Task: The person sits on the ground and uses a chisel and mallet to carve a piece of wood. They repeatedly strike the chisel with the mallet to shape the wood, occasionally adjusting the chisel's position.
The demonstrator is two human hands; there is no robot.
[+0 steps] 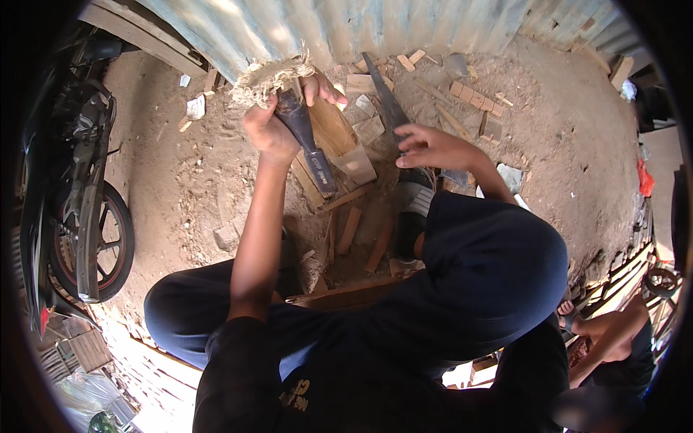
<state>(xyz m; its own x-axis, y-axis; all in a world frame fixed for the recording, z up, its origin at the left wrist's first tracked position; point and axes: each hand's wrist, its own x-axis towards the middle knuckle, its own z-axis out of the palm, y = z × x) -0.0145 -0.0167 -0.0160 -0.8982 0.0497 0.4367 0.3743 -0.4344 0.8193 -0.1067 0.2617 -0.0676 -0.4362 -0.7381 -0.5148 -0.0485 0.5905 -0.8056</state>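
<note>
My left hand (273, 133) is closed round the head of a fibre brush (294, 119), its frayed tan bristles up and its dark tapered neck and black handle pointing down toward me. Behind the brush stands a wooden block (336, 133), close to my left fingers. My right hand (437, 148) has its fingers partly bent and apart, beside the dark blade of a handsaw (388, 94). The blade points away toward the metal sheet; its lower end is hidden near my hand and shoe. I see no thing held in the right hand.
Wood offcuts (476, 97) lie scattered on the dirt ground. A corrugated metal sheet (361, 32) bounds the far side. At left stands a motorcycle (94, 216). My shoe (415, 206) is close below the saw. Another person (613, 339) sits at lower right.
</note>
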